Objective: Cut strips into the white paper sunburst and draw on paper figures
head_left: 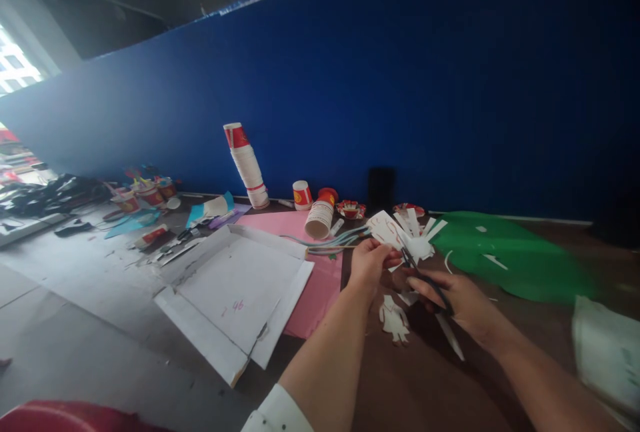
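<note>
My left hand (373, 260) pinches a white piece of paper (384, 227) that bears reddish-brown drawn lines. In my right hand (453, 299) is a pair of scissors (425, 277) with dark handles, its blades at the edge of that paper. Just behind lies a white paper cut-out with strips fanning out (419, 245). A small figure-shaped paper cut-out (394, 320) rests on the brown surface below my hands. Beside it, under my right hand, is a narrow white paper strip (450, 337).
A shallow white cardboard tray (240, 285) lies on pink paper (320, 299) to the left. Behind it stands a leaning stack of paper cups (247, 165), near another cup stack on its side (320, 217). Green paper (510, 259) is at right. A blue partition (350, 85) borders the back.
</note>
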A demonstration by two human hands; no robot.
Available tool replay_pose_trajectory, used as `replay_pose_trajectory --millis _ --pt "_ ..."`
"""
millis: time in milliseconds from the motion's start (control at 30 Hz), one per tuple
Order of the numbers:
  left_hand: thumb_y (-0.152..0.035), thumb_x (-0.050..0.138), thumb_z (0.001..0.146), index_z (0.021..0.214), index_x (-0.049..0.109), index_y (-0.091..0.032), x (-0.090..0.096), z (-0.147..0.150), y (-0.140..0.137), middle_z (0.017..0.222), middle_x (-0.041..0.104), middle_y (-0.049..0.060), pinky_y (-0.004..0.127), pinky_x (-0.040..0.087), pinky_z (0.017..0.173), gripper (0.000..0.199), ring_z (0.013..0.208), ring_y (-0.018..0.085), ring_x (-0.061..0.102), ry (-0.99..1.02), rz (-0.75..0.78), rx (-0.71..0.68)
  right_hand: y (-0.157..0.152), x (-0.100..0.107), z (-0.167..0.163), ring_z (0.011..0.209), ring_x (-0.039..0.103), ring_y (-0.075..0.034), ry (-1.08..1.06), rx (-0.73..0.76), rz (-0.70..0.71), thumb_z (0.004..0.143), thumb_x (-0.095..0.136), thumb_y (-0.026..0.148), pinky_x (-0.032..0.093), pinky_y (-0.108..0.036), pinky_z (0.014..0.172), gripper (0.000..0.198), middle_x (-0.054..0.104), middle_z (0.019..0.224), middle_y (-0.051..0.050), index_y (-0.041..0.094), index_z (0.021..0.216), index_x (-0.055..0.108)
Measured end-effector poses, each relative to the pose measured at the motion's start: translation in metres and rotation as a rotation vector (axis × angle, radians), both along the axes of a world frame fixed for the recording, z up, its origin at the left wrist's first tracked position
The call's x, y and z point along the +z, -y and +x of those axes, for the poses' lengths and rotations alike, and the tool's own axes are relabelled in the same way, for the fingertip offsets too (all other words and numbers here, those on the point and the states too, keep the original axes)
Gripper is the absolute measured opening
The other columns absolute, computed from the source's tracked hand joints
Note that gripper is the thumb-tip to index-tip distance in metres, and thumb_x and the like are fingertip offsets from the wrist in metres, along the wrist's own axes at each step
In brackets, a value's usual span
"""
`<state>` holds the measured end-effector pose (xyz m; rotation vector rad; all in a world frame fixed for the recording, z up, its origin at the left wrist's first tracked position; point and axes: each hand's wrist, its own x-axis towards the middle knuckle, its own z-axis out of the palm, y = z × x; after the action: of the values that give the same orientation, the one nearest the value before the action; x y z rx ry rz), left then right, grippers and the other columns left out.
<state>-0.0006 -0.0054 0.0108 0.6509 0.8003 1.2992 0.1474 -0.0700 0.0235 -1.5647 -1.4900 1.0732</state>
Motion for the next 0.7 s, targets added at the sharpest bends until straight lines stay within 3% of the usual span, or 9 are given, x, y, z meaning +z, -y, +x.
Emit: replay_pose_trajectory --millis 367,700 --pt "-0.017 0.078 0.067 0.067 0.054 -0.015 -0.0048 -0.0026 -0.0047 0.062 0.062 0.002 0.025 0.055 0.064 0.024 0.059 0.012 0.063 -0.029 0.026 -0.032 -0.0051 -0.0076 0.0065 0.056 0.06 -0.017 0.031 0.061 0.015 0.073 0.069 0.063 0.046 -0.027 0.054 0.06 0.071 0.067 -0.003 0.019 0.111 0.08" --pt "-0.019 0.076 0.068 0.069 0.056 -0.014 -0.0093 -0.0036 -0.0087 0.062 0.065 0.004 0.027 0.055 0.066 0.021 0.06 0.013 0.065 -0.076 0.051 -0.052 -0.0051 -0.0097 0.0075 0.053 0.057 -0.017 0.059 0.056 0.04 0.074 0.07 0.06 0.045 -0.027 0.051 0.059 0.065 0.056 -0.002 0.016 0.111 0.081"
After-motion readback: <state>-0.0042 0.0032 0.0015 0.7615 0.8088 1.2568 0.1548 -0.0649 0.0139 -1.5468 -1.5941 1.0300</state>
